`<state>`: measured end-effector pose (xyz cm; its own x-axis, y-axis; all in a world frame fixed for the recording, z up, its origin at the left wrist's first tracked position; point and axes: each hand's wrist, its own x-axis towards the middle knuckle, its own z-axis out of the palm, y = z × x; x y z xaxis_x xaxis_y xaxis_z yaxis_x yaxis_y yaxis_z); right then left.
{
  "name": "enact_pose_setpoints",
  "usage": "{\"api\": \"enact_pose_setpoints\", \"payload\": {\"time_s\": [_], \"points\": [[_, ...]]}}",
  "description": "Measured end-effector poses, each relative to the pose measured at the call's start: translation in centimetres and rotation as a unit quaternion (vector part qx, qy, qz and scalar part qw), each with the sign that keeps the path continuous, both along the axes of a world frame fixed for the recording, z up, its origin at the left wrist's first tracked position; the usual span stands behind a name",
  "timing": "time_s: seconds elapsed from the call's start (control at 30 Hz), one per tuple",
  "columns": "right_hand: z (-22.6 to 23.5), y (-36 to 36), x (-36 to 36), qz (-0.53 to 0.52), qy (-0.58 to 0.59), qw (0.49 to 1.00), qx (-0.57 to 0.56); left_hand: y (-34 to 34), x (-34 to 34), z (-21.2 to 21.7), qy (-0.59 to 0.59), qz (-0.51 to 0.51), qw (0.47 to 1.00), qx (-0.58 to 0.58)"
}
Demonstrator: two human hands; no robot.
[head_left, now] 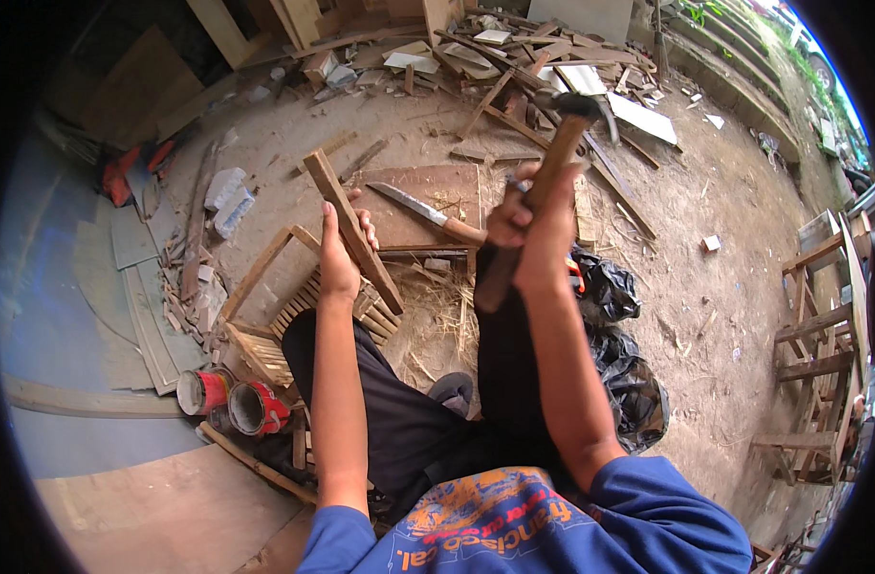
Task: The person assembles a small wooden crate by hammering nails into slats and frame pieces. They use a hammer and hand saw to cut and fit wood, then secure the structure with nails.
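My left hand [338, 258] grips a short, narrow wooden batten [350, 220], which slants up and to the left over my knee. Raised over my right thigh, my right hand [541, 222] is closed around the wooden handle of a claw hammer [558, 153], its dark head pointing up and away. Between and beyond my hands, a large knife [414, 204] with a wooden handle lies on a low brown wooden board [442, 179]. The hammer is slightly blurred and stays apart from the batten.
By my left leg stand a slatted wooden frame [256, 277] and two red cans [256, 409]. Black plastic bags [617, 368] sit beside my right leg. Scrap wood [514, 72] is heaped at the far side. A wooden rack [820, 330] stands at the right, and straw-like shavings [442, 316] litter the ground.
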<state>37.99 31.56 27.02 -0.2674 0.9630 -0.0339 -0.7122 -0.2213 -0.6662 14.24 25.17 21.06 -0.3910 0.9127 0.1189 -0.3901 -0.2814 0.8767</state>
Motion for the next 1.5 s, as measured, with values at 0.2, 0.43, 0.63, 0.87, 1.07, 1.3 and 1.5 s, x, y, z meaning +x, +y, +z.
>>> {"api": "enact_pose_setpoints", "payload": {"time_s": [0.2,0.43,0.63,0.87,1.07,1.3,1.5], "points": [[-8.0,7.1,9.9,-0.142,-0.425,0.883,0.141,0.3,0.0,-0.8,0.23,0.081,0.966,-0.081],[-34.1,1.2,20.7,-0.092,-0.761,0.616,0.183,0.9,0.8,-1.8,0.216,0.117,0.967,-0.072],[-39.9,-6.5,21.3,0.028,-0.828,0.559,0.034,-0.3,-0.1,-1.9,0.243,0.131,0.957,-0.087],[-35.7,4.1,21.4,-0.066,-0.781,0.605,0.141,0.4,1.2,-1.0,0.197,0.139,0.966,-0.093],[-6.0,8.8,5.7,-0.128,-0.45,0.823,0.322,0.4,1.4,-0.9,0.268,0.129,0.954,-0.049],[-0.2,3.0,-7.2,0.073,-0.374,0.798,0.466,-0.4,0.9,-0.8,0.275,0.08,0.957,-0.04],[-5.3,3.8,-7.5,0.058,-0.241,0.933,0.262,-0.6,-0.3,-1.8,0.287,0.017,0.954,-0.08]]}}
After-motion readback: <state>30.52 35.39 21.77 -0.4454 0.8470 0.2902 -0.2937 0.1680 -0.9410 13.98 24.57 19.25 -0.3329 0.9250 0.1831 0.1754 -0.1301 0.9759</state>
